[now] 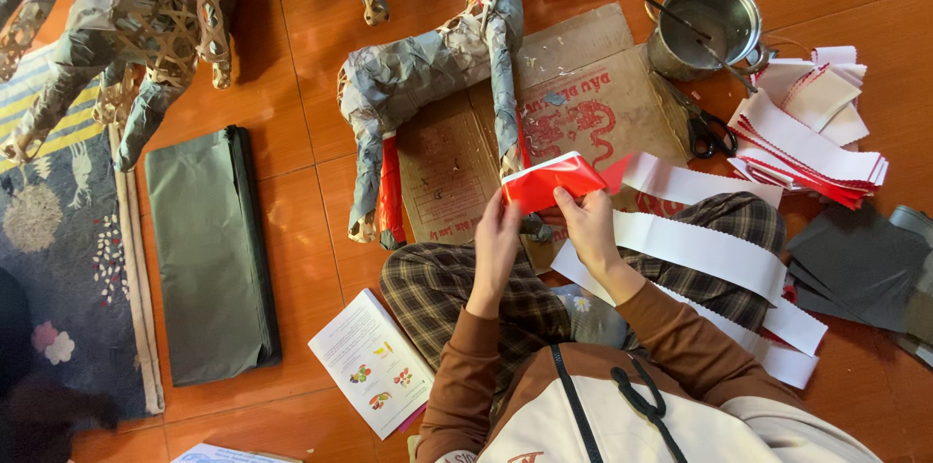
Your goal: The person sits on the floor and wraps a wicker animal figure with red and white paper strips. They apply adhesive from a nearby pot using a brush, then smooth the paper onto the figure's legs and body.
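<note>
I am pinching a red paper strip (552, 181) between my left hand (496, 235) and right hand (586, 220), both closed on its lower edge, above my lap. I am judging this the folding step; next calls for a firm, even crease. The strip is glossy red, white-backed, trailing right. Beyond it, a paper-covered woven animal frame (428, 74) is standing on cardboard (583, 84).

Metal pot (717, 18) beside scissors (708, 129); dark folded sheet (206, 254) on floor, booklet (371, 363) nearby.
</note>
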